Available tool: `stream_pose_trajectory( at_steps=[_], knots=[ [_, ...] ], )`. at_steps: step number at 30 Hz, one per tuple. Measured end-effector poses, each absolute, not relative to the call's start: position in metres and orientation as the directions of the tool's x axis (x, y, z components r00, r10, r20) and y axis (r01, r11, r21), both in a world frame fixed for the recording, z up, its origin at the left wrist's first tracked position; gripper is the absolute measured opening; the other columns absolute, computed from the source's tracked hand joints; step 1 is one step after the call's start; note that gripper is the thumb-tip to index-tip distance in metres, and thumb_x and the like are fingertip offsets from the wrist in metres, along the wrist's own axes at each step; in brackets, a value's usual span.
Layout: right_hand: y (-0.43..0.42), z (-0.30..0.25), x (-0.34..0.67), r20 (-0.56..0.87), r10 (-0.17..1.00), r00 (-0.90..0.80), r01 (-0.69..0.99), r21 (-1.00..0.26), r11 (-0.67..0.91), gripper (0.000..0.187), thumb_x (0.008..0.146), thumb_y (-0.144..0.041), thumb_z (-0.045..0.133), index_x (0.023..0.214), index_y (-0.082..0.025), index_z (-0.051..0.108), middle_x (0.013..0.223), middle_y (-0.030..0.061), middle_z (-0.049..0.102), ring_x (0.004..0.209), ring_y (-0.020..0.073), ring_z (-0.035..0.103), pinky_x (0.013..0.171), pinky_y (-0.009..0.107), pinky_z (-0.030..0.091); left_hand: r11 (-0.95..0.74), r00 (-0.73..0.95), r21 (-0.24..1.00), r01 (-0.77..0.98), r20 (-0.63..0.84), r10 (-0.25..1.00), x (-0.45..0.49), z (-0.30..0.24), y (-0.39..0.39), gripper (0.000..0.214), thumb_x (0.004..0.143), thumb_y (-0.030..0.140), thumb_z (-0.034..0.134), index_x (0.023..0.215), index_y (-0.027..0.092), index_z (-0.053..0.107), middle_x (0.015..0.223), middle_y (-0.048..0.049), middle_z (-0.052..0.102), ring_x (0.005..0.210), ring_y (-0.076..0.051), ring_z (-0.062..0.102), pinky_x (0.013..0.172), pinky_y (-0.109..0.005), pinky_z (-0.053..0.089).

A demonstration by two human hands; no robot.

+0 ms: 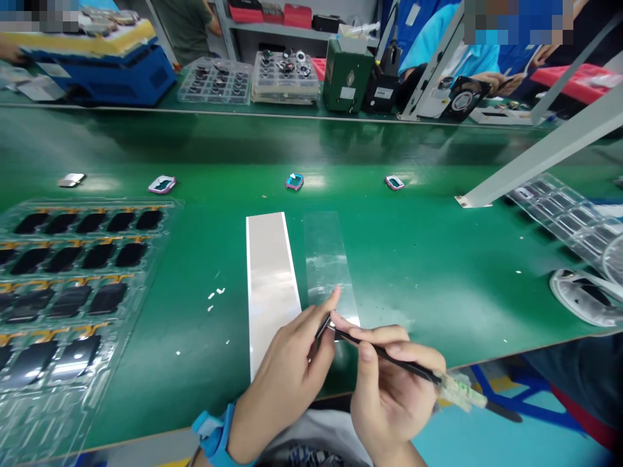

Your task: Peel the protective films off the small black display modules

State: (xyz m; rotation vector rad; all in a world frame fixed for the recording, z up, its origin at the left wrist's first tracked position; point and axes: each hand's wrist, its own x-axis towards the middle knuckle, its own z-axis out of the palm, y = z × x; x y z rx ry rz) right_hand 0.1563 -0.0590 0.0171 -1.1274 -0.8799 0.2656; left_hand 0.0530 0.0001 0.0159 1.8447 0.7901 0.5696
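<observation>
My left hand pinches a small dark flat piece between thumb and fingers, just above the near end of the strips. My right hand grips black tweezers, their back end wrapped in green-and-clear tape, with the tips reaching that piece. Under my hands lie a white film strip and a clear film strip, side by side on the green bench mat. Their near ends are hidden by my hands.
A clear tray of dark panels covers the left of the mat. Several small pink-rimmed parts lie in a row beyond the strips. A white strut slants in at right, above a clear tray. Co-workers' blue sleeves show beyond the bench.
</observation>
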Motion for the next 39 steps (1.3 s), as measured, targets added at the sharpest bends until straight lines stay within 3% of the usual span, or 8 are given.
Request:
stream_pose_trajectory(
  at_steps=[5,10,15,20,26,39],
  knots=[
    [-0.0568,0.0156,0.1534,0.468,0.574,0.672,0.233,-0.869,0.436,0.022,0.094,-0.008,0.056,0.099,-0.026,0.044,0.085,-0.0004,0.067,0.085,0.0163,0.074,0.076,0.036,0.067,-0.289,0.681,0.923,0.254,0.042,0.731,0.0502,0.0162,-0.0005,0.055,0.104,0.025,0.037,0.156,0.033,0.023,0.142,-0.0054,0.056,0.117,-0.019,0.06,0.102,-0.033,0.048],
    [-0.0541,0.0139,0.152,0.48,0.567,0.669,0.228,-0.859,0.458,0.022,0.093,-0.007,0.056,0.099,-0.025,0.045,0.085,-0.0005,0.066,0.087,0.0159,0.074,0.077,0.035,0.067,-0.295,0.679,0.922,0.252,0.049,0.733,0.0485,0.0138,-0.0022,0.054,0.105,0.026,0.033,0.157,0.032,0.02,0.152,-0.005,0.046,0.131,-0.02,0.051,0.106,-0.032,0.046],
    [-0.0533,0.014,0.1529,0.492,0.569,0.658,0.249,-0.856,0.453,0.023,0.094,-0.007,0.056,0.099,-0.025,0.044,0.086,-0.0006,0.066,0.085,0.0163,0.074,0.075,0.036,0.067,-0.299,0.675,0.918,0.26,0.049,0.737,0.0485,0.0141,-0.0032,0.054,0.105,0.025,0.032,0.157,0.031,0.02,0.153,-0.0051,0.045,0.134,-0.021,0.049,0.107,-0.033,0.045],
    [-0.0532,0.0136,0.1544,0.507,0.57,0.647,0.274,-0.852,0.446,0.022,0.094,-0.009,0.057,0.098,-0.025,0.043,0.084,-0.0012,0.066,0.083,0.0169,0.075,0.074,0.037,0.068,-0.306,0.67,0.915,0.264,0.055,0.74,0.0493,0.0153,-0.0035,0.053,0.105,0.025,0.03,0.157,0.03,0.021,0.15,-0.0066,0.048,0.133,-0.022,0.05,0.106,-0.033,0.046],
    [-0.0542,0.0122,0.1553,0.521,0.569,0.636,0.288,-0.844,0.452,0.023,0.092,-0.008,0.058,0.1,-0.026,0.045,0.086,-0.0004,0.067,0.083,0.0176,0.075,0.073,0.038,0.068,-0.311,0.667,0.908,0.28,0.049,0.743,0.0498,0.0144,-0.0008,0.053,0.105,0.023,0.029,0.156,0.032,0.022,0.133,-0.0055,0.06,0.125,-0.02,0.055,0.102,-0.031,0.048],
    [-0.0594,0.0094,0.1592,0.534,0.609,0.586,0.278,-0.839,0.468,0.026,0.092,-0.003,0.056,0.101,-0.025,0.046,0.089,0.0013,0.068,0.09,0.0195,0.074,0.077,0.042,0.068,-0.31,0.676,0.907,0.287,0.038,0.736,0.049,0.0143,-0.0015,0.056,0.104,0.024,0.03,0.156,0.039,0.018,0.128,-0.0033,0.059,0.104,-0.018,0.061,0.098,-0.034,0.049]
  ],
)
